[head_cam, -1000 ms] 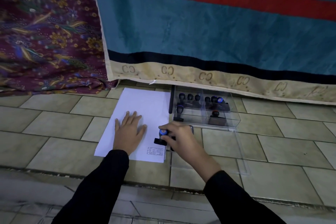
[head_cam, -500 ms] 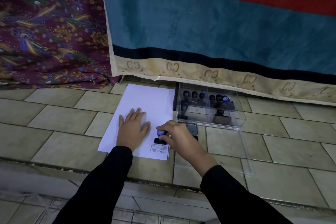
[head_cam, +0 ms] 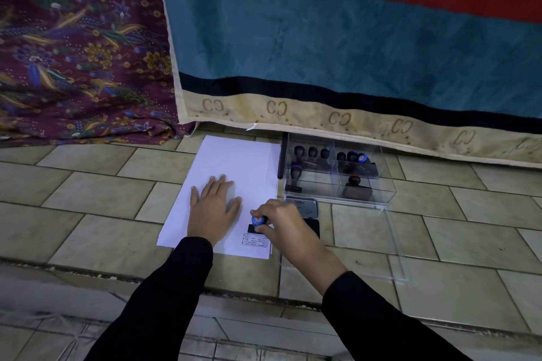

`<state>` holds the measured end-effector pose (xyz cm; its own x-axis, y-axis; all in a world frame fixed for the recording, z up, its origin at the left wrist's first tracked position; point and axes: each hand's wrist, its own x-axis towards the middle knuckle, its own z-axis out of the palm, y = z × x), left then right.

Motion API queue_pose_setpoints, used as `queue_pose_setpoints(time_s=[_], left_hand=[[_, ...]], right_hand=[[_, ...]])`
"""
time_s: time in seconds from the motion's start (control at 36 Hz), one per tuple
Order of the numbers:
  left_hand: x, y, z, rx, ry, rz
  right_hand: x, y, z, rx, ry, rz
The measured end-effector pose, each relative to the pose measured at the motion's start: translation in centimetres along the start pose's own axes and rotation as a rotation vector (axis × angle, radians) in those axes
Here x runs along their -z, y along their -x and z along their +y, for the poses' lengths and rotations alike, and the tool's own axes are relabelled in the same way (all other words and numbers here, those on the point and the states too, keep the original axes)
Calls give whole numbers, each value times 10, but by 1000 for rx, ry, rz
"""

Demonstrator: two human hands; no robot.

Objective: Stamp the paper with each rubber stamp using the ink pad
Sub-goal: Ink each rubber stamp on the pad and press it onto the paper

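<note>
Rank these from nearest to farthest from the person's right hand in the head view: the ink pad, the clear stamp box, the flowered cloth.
1. Ink pad: just behind the right hand, partly hidden by it.
2. Clear stamp box: further back, to the right.
3. Flowered cloth: far left, at the back.

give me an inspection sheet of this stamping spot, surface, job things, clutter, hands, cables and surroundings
Surface: tiled floor, bare around the work.
Job's things: white paper with one printed mark at its near right corner; blue-topped stamp upright on the paper just beyond it; ink pad beside the paper; clear box holding more stamps.
Clutter: clear lid lying flat.
Hands: left hand flat on the paper; right hand gripping the stamp.
Cables: nothing seen.
Surroundings: teal cloth, floral cloth.
</note>
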<state>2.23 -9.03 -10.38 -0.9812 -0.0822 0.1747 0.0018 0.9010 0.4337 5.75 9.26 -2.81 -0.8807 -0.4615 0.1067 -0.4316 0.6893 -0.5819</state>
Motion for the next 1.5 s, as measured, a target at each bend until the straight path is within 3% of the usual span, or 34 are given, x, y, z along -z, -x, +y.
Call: queue_pose_setpoints(time_s=[0.28,0.33,0.42,0.5,0.61,0.81,1.03,1.17,1.5], left_hand=[[-1,0,-2,1,12,13],[-1,0,-2,0,29,14],[0,0,-2,-3,42,17],[-1,1,-2,-5,31,21],[-1,-1,-3,-2,8,23],[-3,-1,-3,5,30,35],[-2,0,-2,5,28,33],[0,0,-1,17,17,20],[0,-1,-1,16,7,12]], right_hand=[[-5,7,2,-14,-20,39],[6,5,6,-65,-122,128],[40,0,21,-138,-230,411],[86,-4,48,-197,-141,592],[140,-3,94,-291,61,675],[167,1,148,-460,274,471],[165,-11,143,-452,311,255],[158,-16,139,-541,409,129],[159,-24,145,-626,479,44]])
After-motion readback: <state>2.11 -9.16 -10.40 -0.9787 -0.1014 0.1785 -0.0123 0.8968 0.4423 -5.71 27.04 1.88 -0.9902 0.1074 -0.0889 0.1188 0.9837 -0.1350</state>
